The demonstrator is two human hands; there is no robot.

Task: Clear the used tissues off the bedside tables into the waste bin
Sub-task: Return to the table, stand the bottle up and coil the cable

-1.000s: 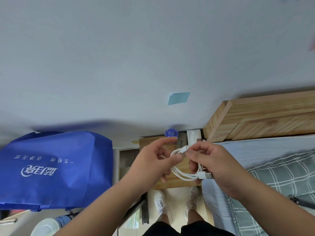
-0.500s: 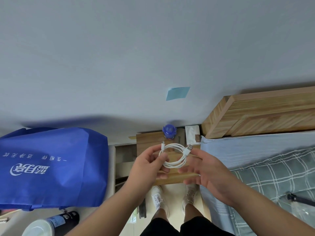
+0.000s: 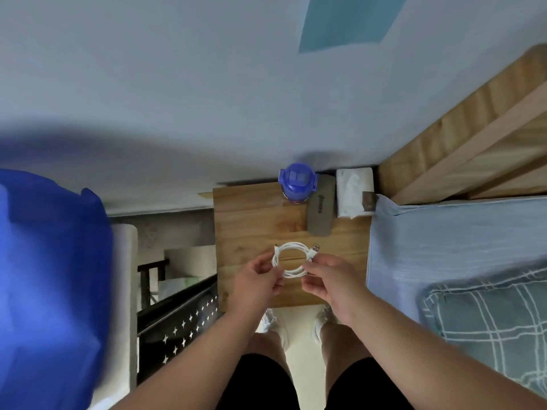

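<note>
A coiled white USB cable hangs just over the wooden bedside table. My left hand pinches the coil's left side. My right hand pinches its right side, near the metal plug. At the table's back right corner lies a white tissue pack. No loose used tissue shows on the tabletop. A black mesh bin with star-shaped holes stands on the floor left of the table.
A blue-lidded bottle and a grey case stand at the table's back edge. The bed, with a wooden headboard and a checked pillow, borders the right. A blue bag fills the left.
The view has tilted down and closer to the table. Both hands carried the coiled cable lower, to just above the tabletop. The right hand's grip moved to the coil's right side.
</note>
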